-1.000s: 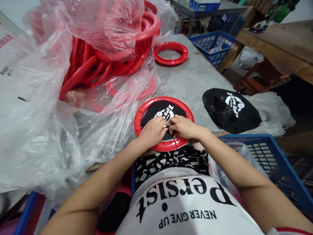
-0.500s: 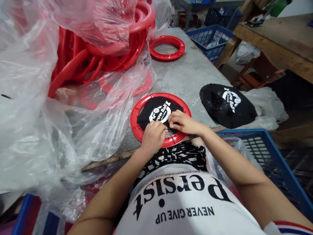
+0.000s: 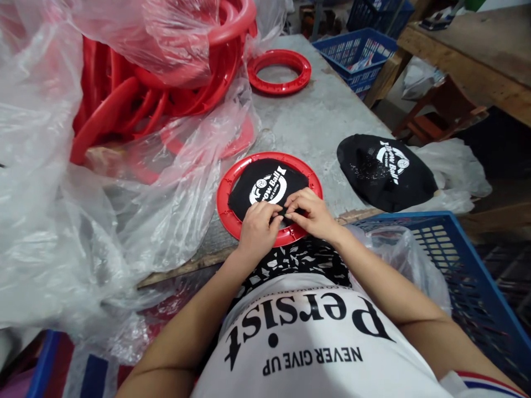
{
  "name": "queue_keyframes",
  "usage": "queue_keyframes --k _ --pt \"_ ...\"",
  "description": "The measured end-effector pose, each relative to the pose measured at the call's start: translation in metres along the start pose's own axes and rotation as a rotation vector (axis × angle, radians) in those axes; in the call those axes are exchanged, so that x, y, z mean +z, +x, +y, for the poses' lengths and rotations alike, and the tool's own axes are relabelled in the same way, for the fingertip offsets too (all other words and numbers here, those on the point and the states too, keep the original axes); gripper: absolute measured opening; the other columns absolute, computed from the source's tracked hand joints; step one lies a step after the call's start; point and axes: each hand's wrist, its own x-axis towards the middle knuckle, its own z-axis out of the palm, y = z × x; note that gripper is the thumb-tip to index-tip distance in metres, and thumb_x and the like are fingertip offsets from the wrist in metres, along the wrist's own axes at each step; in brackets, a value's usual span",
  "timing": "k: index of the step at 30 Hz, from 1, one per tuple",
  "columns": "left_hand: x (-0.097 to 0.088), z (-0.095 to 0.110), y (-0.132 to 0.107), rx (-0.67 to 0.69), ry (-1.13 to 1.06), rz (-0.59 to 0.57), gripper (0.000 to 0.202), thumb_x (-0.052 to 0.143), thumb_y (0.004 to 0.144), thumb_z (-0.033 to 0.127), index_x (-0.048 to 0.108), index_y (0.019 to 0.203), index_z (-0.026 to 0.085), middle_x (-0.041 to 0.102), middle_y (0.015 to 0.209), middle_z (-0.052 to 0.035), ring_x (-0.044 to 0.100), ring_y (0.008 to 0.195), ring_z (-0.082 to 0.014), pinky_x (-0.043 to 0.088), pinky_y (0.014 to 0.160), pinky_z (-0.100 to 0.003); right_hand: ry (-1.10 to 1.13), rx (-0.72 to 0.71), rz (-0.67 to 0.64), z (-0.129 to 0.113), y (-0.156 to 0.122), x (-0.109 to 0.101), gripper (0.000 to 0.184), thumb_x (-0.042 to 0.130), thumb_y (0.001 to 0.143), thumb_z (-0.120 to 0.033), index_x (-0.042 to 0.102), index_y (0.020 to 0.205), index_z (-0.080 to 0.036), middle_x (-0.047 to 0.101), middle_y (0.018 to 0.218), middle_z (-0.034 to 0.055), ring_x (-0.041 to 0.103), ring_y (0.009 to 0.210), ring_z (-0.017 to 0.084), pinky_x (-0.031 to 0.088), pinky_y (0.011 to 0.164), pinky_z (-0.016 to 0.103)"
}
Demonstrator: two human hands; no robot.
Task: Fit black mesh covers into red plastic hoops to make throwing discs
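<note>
A red plastic ring (image 3: 226, 194) lies on the table near its front edge. Inside it sits a black fabric disc (image 3: 253, 174) with white lettering and a ball logo. My left hand (image 3: 259, 224) rests over the near left part of the ring, thumb and fingers pinching the near edge of the fabric. Close beside it, my right hand (image 3: 309, 213) pinches the same edge, its fingertips almost meeting the left ones. A gap shows between the fabric's near edge and the ring.
Several red rings (image 3: 124, 105) are heaped under clear plastic sheeting (image 3: 166, 204) on the left. One loose red ring (image 3: 305, 72) lies farther back on the table (image 3: 319, 119). At right are another black fabric disc (image 3: 373, 182) and a blue crate (image 3: 468, 265).
My right hand has turned and moved slightly left and down, bringing its fingertips closer to my left hand at the fabric's edge. The view has shifted a little.
</note>
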Motion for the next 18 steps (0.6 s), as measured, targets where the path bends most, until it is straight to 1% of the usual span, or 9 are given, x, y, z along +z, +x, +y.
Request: queue_keyframes --k 2,3,5,8,11,13,16,18 --pt "0.001 -0.002 -0.004 0.015 0.031 0.009 0.015 0.06 0.091 0.019 0.065 0.105 0.021 0.068 0.089 -0.0036 0.062 0.091 -0.0213 0.05 0.087 -0.037 0.029 -0.014 0.001 0.001 -0.003 0.002 0.014 0.061 0.095 -0.03 0.063 0.083 -0.022 0.07 0.101 0.0062 0.059 0.097 0.021 0.047 0.09 0.041" --pt "0.002 -0.003 -0.007 0.027 0.048 0.016 0.014 0.06 0.091 0.019 0.065 0.104 0.021 0.068 0.088 -0.0037 0.061 0.09 -0.0214 0.05 0.086 -0.037 0.038 -0.028 -0.005 0.003 -0.004 0.002 0.014 0.06 0.096 -0.03 0.063 0.084 -0.022 0.07 0.101 0.0063 0.059 0.096 0.021 0.047 0.089 0.04" --pt "0.004 -0.006 -0.012 0.073 0.072 0.035 0.007 0.059 0.092 0.019 0.066 0.096 0.02 0.067 0.086 -0.0037 0.061 0.088 -0.0212 0.049 0.082 -0.037 0.053 -0.069 -0.024 0.005 -0.007 0.002 0.015 0.06 0.096 -0.03 0.063 0.085 -0.022 0.07 0.099 0.0062 0.059 0.095 0.02 0.047 0.088 0.039" --pt "0.005 -0.01 -0.02 0.218 0.092 0.071 0.011 0.057 0.094 0.019 0.065 0.087 0.02 0.068 0.086 -0.0039 0.059 0.085 -0.0197 0.048 0.078 -0.035 0.065 -0.143 -0.071 0.009 -0.008 0.001 0.016 0.061 0.097 -0.031 0.064 0.085 -0.022 0.07 0.098 0.0058 0.059 0.092 0.02 0.046 0.087 0.039" --pt "0.005 -0.014 -0.024 0.393 0.135 0.104 0.012 0.057 0.094 0.017 0.066 0.088 0.019 0.067 0.086 -0.0044 0.056 0.081 -0.0183 0.045 0.073 -0.034 0.075 -0.209 -0.143 0.014 -0.007 -0.001 0.016 0.062 0.096 -0.031 0.065 0.084 -0.021 0.07 0.099 0.0058 0.059 0.093 0.019 0.045 0.087 0.039" --pt "0.004 -0.016 -0.026 0.481 0.174 0.107 0.011 0.058 0.093 0.014 0.067 0.087 0.019 0.066 0.083 -0.0043 0.053 0.078 -0.0179 0.043 0.071 -0.033 0.064 -0.236 -0.18 0.017 -0.007 -0.002 0.017 0.063 0.096 -0.031 0.067 0.082 -0.021 0.07 0.1 0.0057 0.059 0.094 0.02 0.044 0.086 0.039" --pt "0.004 -0.019 -0.027 0.567 0.212 0.101 0.011 0.058 0.092 0.013 0.066 0.086 0.019 0.063 0.08 -0.0042 0.051 0.077 -0.0177 0.042 0.07 -0.033 0.028 -0.25 -0.21 0.021 -0.008 -0.003 0.02 0.064 0.095 -0.033 0.07 0.08 -0.022 0.069 0.1 0.0056 0.057 0.095 0.02 0.043 0.085 0.039" --pt "0.004 -0.019 -0.027 0.594 0.213 0.108 0.011 0.059 0.091 0.012 0.066 0.087 0.019 0.062 0.08 -0.0041 0.051 0.077 -0.0174 0.043 0.071 -0.033 0.013 -0.252 -0.217 0.022 -0.008 -0.002 0.023 0.063 0.096 -0.035 0.071 0.079 -0.022 0.069 0.098 0.0055 0.057 0.094 0.02 0.042 0.084 0.039"
